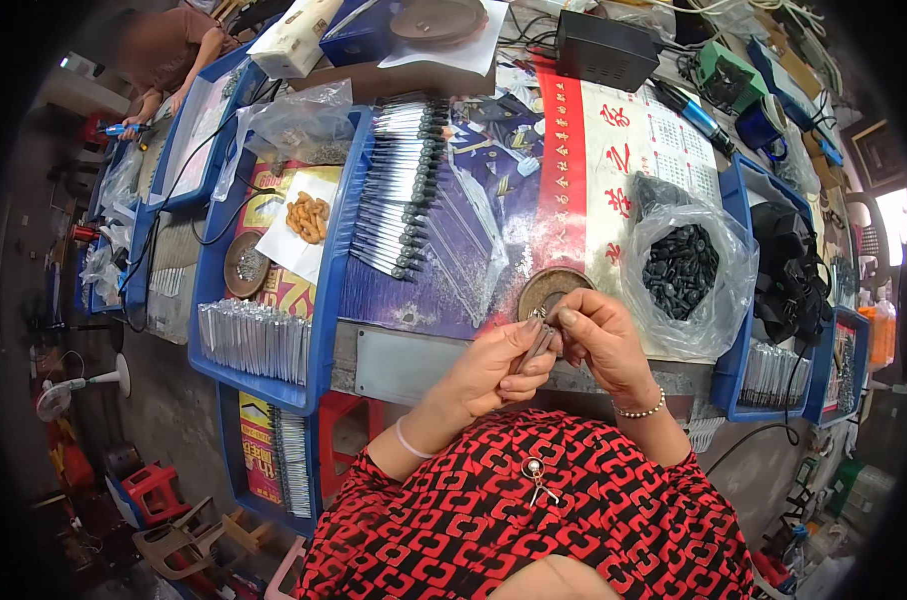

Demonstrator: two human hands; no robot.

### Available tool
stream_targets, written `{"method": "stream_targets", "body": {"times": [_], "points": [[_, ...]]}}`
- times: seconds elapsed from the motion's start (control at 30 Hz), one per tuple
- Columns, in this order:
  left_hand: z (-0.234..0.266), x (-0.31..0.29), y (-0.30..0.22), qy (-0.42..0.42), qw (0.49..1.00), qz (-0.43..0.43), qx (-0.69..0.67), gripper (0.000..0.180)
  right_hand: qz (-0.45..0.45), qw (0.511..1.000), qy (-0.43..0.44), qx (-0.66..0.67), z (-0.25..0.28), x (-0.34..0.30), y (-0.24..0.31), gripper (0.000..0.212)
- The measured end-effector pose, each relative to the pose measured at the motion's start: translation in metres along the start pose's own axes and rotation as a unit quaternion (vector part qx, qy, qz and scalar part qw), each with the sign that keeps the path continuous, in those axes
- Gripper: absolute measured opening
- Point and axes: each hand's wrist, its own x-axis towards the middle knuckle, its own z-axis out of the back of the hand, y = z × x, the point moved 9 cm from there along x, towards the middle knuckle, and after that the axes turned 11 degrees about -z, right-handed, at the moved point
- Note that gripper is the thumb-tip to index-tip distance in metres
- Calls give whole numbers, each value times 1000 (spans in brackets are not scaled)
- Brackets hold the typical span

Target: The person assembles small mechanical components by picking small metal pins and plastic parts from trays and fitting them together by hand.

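Both my hands meet at the table's near edge, just in front of a small round brown dish [530, 291]. Closed fingers of my left hand [496, 366] grip a slim grey metal piece [536, 347]. My right hand [606, 345] pinches at the upper end of that piece; whatever lies between its fingertips is too small to make out. To the right, a clear plastic bag [726, 300] stands open, filled with small black parts [682, 268]. Slim metal rods with black ends [399, 185] lie in a row at the left.
Left of the rods, a blue tray [324, 330] holds many flat metal strips [254, 340], orange-brown pieces [308, 217] on paper and a small bowl [244, 265]. Another blue tray [739, 385] with black items stands right. A black box [606, 50] sits far back. A person [174, 50] works far left.
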Motion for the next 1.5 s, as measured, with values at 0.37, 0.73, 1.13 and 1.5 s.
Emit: {"method": "stream_targets", "body": {"times": [0.37,0.73,1.13,1.5], "points": [[-3,4,6,-20,1000,6,5,30,112,985,-99,-91,39,-16,34,7],[12,11,8,-26,999,10,-20,29,120,772,-454,-428,154,-79,83,18],[26,5,11,-66,998,22,-5,28,75,642,-445,-620,145,-52,65,18],[18,7,9,-7,1000,-9,-12,32,114,873,-351,-319,121,-57,73,10]]}}
